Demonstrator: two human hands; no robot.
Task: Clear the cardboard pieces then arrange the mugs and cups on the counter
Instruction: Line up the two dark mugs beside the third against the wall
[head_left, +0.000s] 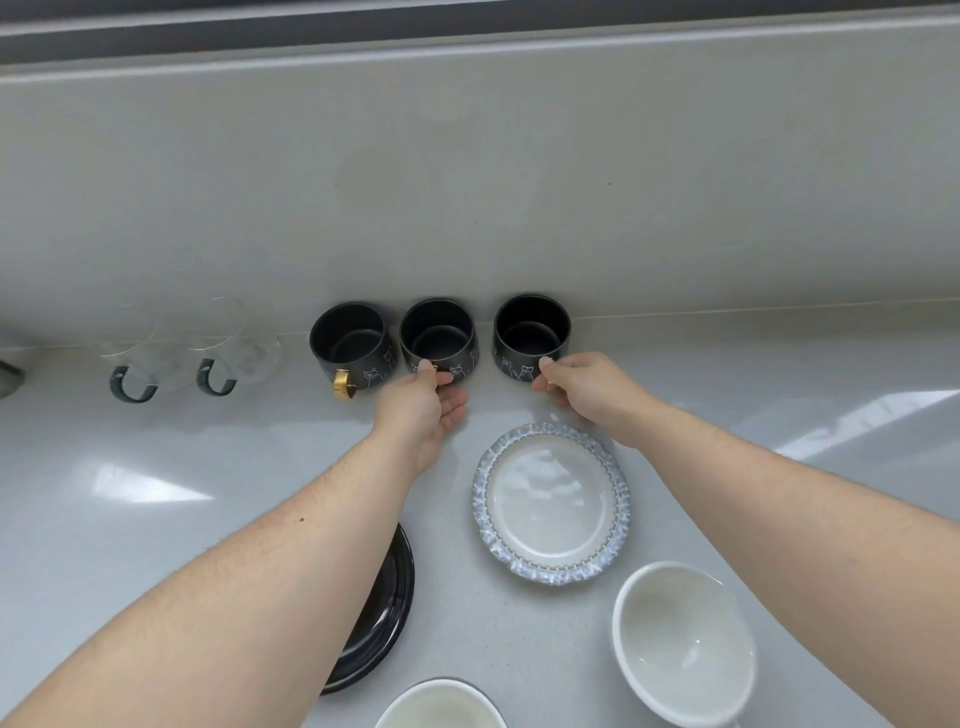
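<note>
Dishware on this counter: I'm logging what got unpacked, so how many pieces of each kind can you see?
Black mugs: 3
Clear glass cups with green handles: 2
Plates: 2, one blue-rimmed, one black partly under the left arm
White bowls: 2
Total: 9

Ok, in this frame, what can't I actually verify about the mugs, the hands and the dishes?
All in the head view:
- Middle black mug handle: hidden by the left hand.
- Right black mug handle: hidden by the right hand.
- Black plate: mostly hidden by the left forearm.
- Bottom bowl: cut off by the frame edge.
- Glass cups: transparent, outlines faint.
</note>
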